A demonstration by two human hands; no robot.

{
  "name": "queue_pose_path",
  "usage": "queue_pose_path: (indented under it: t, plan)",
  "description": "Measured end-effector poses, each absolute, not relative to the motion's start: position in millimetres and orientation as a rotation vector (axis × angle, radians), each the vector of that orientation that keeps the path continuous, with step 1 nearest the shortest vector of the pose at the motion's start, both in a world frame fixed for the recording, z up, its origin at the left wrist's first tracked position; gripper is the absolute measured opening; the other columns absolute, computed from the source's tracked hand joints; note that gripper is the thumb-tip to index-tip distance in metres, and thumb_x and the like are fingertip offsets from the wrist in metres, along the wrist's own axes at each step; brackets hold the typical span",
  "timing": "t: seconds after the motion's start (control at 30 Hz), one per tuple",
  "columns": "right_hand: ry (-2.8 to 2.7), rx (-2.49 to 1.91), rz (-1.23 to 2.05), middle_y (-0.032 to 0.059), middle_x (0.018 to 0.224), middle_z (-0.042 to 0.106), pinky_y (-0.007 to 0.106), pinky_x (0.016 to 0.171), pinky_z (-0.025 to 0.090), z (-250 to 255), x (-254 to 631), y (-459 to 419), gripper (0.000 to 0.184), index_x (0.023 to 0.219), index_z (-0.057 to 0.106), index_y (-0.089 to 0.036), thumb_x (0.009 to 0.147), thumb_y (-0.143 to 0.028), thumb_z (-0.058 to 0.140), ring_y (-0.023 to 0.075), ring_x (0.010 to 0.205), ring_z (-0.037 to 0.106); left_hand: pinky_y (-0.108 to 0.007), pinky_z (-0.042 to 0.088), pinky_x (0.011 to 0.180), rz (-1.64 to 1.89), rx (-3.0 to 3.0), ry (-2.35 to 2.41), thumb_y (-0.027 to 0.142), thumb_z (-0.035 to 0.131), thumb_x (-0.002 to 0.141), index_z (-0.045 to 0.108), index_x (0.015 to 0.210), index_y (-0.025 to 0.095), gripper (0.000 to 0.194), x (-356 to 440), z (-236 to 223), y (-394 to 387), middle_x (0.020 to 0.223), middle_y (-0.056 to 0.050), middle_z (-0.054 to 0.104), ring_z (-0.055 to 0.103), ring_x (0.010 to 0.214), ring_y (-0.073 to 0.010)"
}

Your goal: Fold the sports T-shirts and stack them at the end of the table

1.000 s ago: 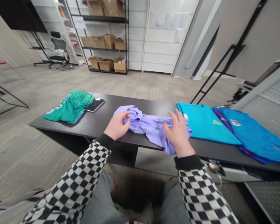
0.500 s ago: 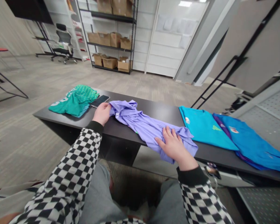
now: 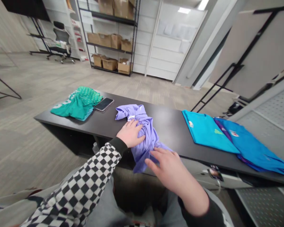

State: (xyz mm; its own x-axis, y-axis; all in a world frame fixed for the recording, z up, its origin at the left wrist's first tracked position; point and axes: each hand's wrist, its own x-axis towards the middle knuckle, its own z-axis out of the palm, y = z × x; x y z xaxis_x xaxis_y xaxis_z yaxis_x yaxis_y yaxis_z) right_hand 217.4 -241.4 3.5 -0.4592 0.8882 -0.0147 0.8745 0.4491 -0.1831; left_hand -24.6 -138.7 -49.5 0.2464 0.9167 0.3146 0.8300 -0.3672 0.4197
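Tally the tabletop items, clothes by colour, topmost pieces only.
Green garment: 1
Lilac garment: 1
Turquoise garment: 1
Blue garment: 1
Phone: 1
Total: 5
Layers underneath aren't counted; can't tell how many.

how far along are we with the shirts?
Looks done: cyan shirt and blue shirt, lying flat at right. In hand: purple shirt, bunched, left hand on it, right hand at its near end. Apparently left: flattening that, plus the rumpled green shirt.
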Motion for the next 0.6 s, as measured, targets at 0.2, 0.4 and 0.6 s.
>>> queue_pose_path:
  t: [0.2, 0.4, 0.6]
  plan:
    - [-2.320, -1.476, 0.086, 0.0181, 0.144, 0.078, 0.052, 0.115, 0.057, 10, 237, -148, 0.039, 0.142, 0.077, -0.021, 0.113, -0.038, 0.058, 0.0370, 0.134, 0.075, -0.048, 0.053, 0.123, 0.819, 2.397, 1.170, 0.030, 0.078, 0.090, 0.086, 0.115, 0.021, 0.028, -36, -38, -139, 0.132, -0.014, 0.074, 0.071, 0.129, -0.0336]
    - [-2.251, -1.228, 0.332, 0.0205, 0.152, 0.074, 0.054, 0.125, 0.051, -47, 235, -94, 0.042, 0.142, 0.076, -0.018, 0.104, -0.035, 0.072, 0.0367, 0.145, 0.068, -0.038, 0.058, 0.097, 0.945, 2.140, 1.041, 0.032, 0.070, 0.099, 0.080, 0.087, 0.023, 0.018, -21, -33, -139, 0.098, -0.005, 0.080, 0.075, 0.098, -0.0246]
    - [-2.141, -1.102, 0.453, 0.0086, 0.111, 0.083, 0.041, 0.099, 0.060, -56, 242, -105, 0.006, 0.106, 0.077, -0.024, 0.101, -0.024, 0.073, 0.0281, 0.107, 0.078, -0.035, 0.050, 0.076, 0.930, 2.014, 1.707, 0.047, 0.078, 0.099, 0.077, 0.128, 0.020, 0.040, 8, -36, -114, 0.090, -0.006, 0.074, 0.073, 0.083, -0.0271]
